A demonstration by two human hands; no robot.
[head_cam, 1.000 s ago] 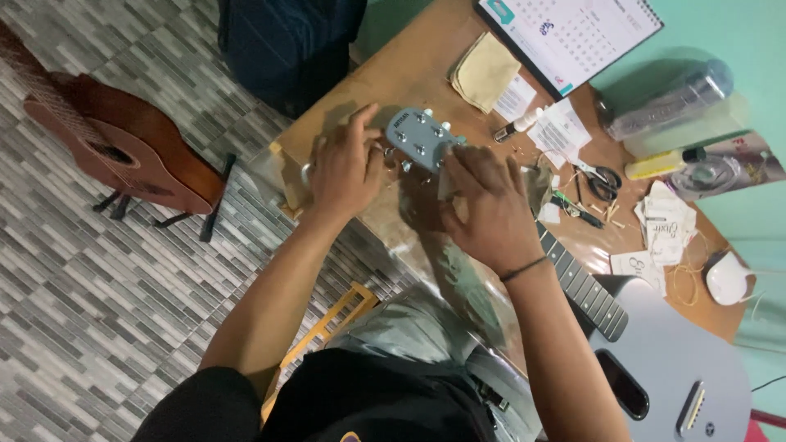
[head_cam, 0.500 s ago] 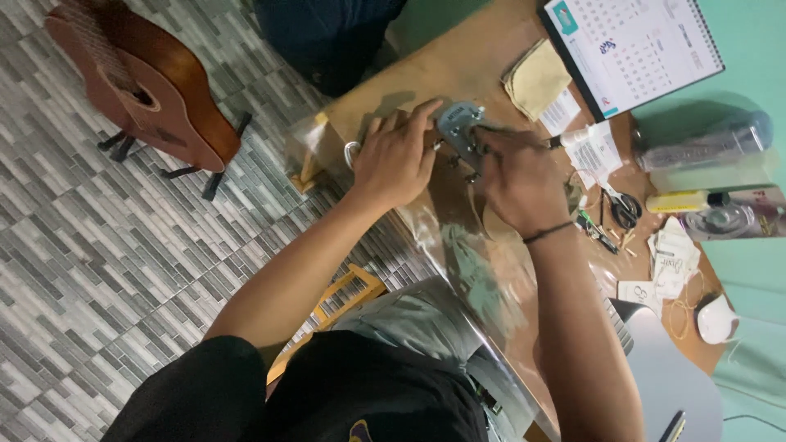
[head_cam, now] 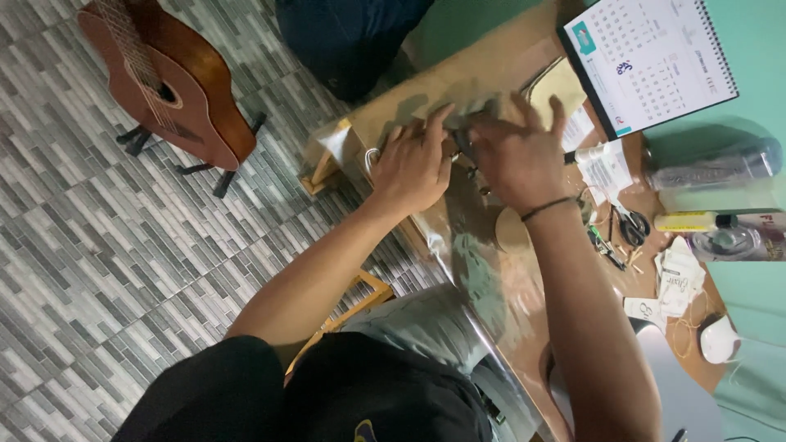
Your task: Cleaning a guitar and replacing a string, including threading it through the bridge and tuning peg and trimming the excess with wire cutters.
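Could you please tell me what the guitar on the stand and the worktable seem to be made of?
The guitar looks like glossy varnished wood: reddish-brown, with a sheen. The worktable looks like brown wood or board under a clear shiny sheet, judging by the glare; I cannot say which.

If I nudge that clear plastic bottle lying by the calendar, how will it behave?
The clear bottle lies on its side, so it would probably roll. It looks empty, hence likely light and easy to send skidding. The yellow tube beside it might stop it.
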